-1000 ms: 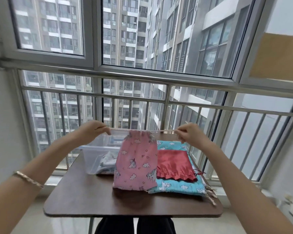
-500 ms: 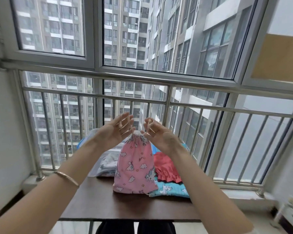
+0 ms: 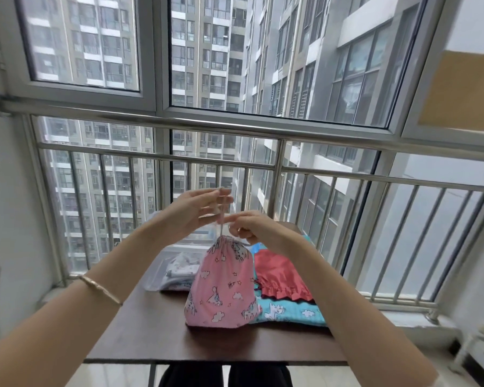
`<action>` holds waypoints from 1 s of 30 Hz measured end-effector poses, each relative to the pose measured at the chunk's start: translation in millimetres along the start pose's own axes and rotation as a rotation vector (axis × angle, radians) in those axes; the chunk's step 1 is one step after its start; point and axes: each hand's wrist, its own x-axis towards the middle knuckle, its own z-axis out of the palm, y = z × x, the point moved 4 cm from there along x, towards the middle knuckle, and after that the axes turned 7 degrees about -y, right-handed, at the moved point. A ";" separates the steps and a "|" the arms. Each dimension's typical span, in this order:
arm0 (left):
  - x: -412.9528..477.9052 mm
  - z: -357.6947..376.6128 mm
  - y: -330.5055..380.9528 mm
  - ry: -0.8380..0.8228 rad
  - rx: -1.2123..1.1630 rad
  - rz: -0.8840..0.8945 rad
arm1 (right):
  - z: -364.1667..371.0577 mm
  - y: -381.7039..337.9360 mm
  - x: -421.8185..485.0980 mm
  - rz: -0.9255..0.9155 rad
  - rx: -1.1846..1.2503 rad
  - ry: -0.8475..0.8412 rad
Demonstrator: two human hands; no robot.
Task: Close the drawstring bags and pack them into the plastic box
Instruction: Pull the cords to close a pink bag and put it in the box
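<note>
A pink drawstring bag (image 3: 222, 286) with a unicorn print stands on the brown table (image 3: 151, 336), its mouth gathered tight. My left hand (image 3: 192, 212) is raised above it, fingers spread, with the bag's cord running up through them. My right hand (image 3: 252, 229) pinches the cord right at the bag's neck. A red satin bag (image 3: 280, 276) lies on a turquoise printed bag (image 3: 291, 312) to the right. The clear plastic box (image 3: 162, 272) stands behind my left forearm, with a white printed bag (image 3: 179, 270) inside.
A steel railing (image 3: 263, 132) and a large window run close behind the table. The table's front edge (image 3: 207, 360) is near my legs. A white wall stands to the left.
My hands came together from a wide pull on the cords to the bag's neck, and the pink bag's mouth drew shut. The left hand has since risen with the cord.
</note>
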 end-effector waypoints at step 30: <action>0.2 14.8 -28.4 -0.050 0.481 -0.240 | -2.7 5.9 -10.5 -0.225 -0.263 0.394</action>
